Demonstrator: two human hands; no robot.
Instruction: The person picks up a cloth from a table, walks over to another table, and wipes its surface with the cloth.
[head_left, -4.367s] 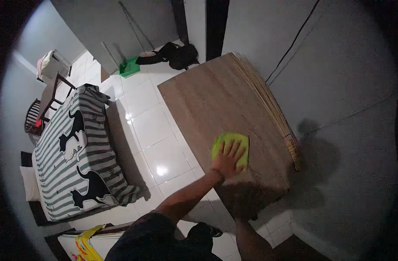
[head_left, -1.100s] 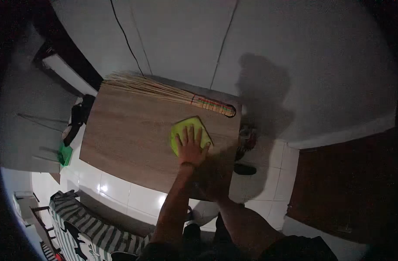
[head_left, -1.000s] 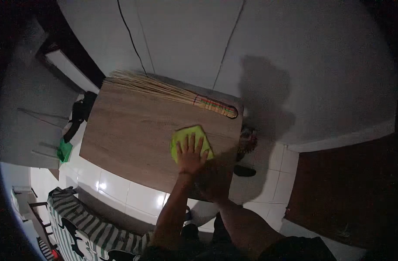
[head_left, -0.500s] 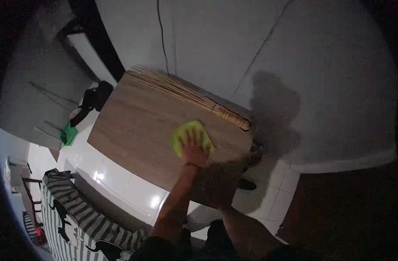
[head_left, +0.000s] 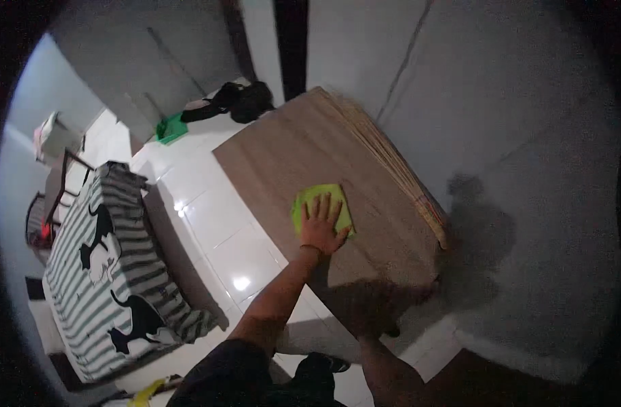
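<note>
My left hand [head_left: 323, 227] lies flat with its fingers spread, pressing on a yellow-green cloth [head_left: 343, 202]. Under the cloth is the brown wood-look top of a table [head_left: 276, 156]. Deep shadow covers my right hand [head_left: 369, 319] at the table's near right end; its fingers cannot be made out. A stick broom [head_left: 385, 156] with a woven, patterned handle rests along the table's wall-side edge.
A grey wall [head_left: 514, 122] borders the table's right side. To the left stands a bed [head_left: 73, 285] with a striped, cat-patterned cover. Beyond the table, a green dustpan [head_left: 170, 129] and a dark bag [head_left: 251, 102] sit on the white tiled floor [head_left: 219, 217].
My view has turned left, bringing more of the bed into sight. The left hand stays flat on the cloth, now nearer the table's bed-side edge.
</note>
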